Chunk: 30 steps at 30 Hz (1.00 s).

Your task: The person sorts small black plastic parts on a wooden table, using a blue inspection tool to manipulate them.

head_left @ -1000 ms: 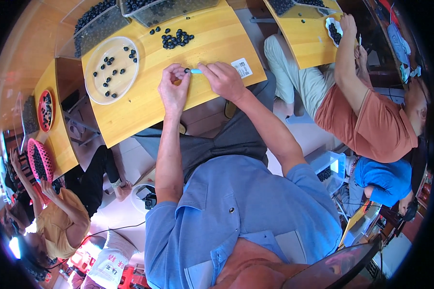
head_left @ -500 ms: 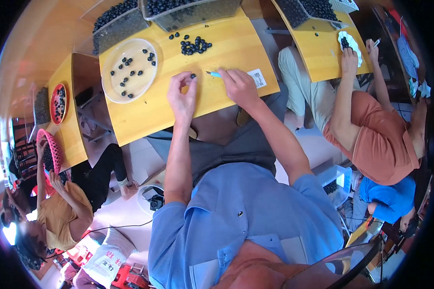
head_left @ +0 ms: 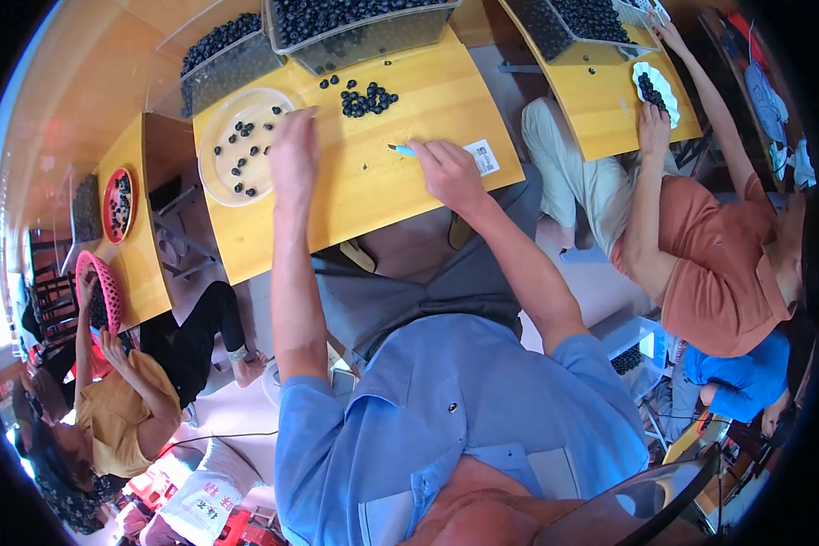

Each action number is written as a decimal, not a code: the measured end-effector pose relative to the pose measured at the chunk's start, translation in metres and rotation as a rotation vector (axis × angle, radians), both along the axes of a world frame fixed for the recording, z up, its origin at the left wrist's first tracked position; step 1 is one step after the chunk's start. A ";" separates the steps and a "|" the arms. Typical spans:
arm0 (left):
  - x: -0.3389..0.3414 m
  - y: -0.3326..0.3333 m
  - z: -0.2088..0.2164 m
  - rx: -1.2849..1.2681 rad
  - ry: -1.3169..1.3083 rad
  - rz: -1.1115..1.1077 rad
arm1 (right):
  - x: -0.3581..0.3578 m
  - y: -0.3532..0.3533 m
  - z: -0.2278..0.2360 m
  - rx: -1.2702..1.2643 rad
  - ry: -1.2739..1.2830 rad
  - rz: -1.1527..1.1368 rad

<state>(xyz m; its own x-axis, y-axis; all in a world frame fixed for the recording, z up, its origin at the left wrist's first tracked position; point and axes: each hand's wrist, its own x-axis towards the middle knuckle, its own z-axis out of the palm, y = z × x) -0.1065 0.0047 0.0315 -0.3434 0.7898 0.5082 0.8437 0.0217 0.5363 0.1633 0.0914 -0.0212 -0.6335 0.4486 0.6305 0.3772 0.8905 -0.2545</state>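
My left hand [head_left: 295, 155] is over the right rim of a clear round shallow tray [head_left: 211, 182], its fingers smeared by motion, so what they hold cannot be made out. Spread about in that tray are several small, round, black pieces that look like berries or nuts. My right hand [head_left: 449, 175] rests low over the yellow table [head_left: 355, 200], closed round a small knife with a light blue handle [head_left: 404, 150]; its short blade points left. Beyond my hands lies a loose pile of the same black pieces [head_left: 368, 100].
Two clear bins of black pieces [head_left: 364, 45] stand at the table's far edge. A white label [head_left: 484, 156] lies right of my right hand. On the right, a person in a rust shirt [head_left: 710, 264] works beside a white dish [head_left: 657, 91]; leftward, another holds a pink basket [head_left: 109, 296].
My left hand has moved left and away from in front of me to the round tray, carrying off the black piece it pinched. My right hand with the knife has barely shifted.
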 end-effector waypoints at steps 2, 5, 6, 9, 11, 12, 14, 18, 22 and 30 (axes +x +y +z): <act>0.022 0.021 -0.011 0.000 0.050 -0.057 | 0.000 0.001 0.002 0.016 0.027 0.016; 0.023 0.039 -0.036 -0.067 0.046 0.014 | 0.001 0.000 0.001 -0.006 -0.025 -0.003; 0.023 0.041 -0.039 -0.109 0.023 0.044 | 0.001 -0.002 0.001 -0.012 -0.018 -0.007; 0.021 0.040 -0.046 -0.159 0.004 0.067 | 0.001 -0.002 0.000 -0.018 -0.012 -0.008; 0.019 0.036 -0.049 -0.171 0.007 0.060 | 0.001 -0.001 -0.001 -0.021 -0.014 -0.006; 0.019 0.035 -0.049 -0.152 0.002 0.057 | 0.001 0.000 -0.001 -0.010 -0.007 0.000; 0.021 0.031 -0.050 -0.135 -0.005 0.054 | 0.002 0.000 -0.002 -0.002 0.000 0.008; 0.030 0.029 -0.035 -0.138 -0.074 0.021 | 0.003 0.000 0.000 -0.017 -0.022 -0.002; 0.040 0.018 -0.034 -0.201 -0.166 -0.061 | 0.002 -0.001 0.001 -0.031 -0.002 -0.004; 0.052 -0.002 -0.032 -0.283 -0.155 0.026 | 0.002 -0.001 0.002 -0.037 0.003 0.006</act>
<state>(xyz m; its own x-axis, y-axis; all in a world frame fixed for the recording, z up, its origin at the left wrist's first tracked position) -0.0542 0.0028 -0.0010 -0.4213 0.8823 0.2101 0.7495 0.2084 0.6283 0.1651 0.0904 -0.0194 -0.6346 0.4678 0.6153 0.3711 0.8827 -0.2883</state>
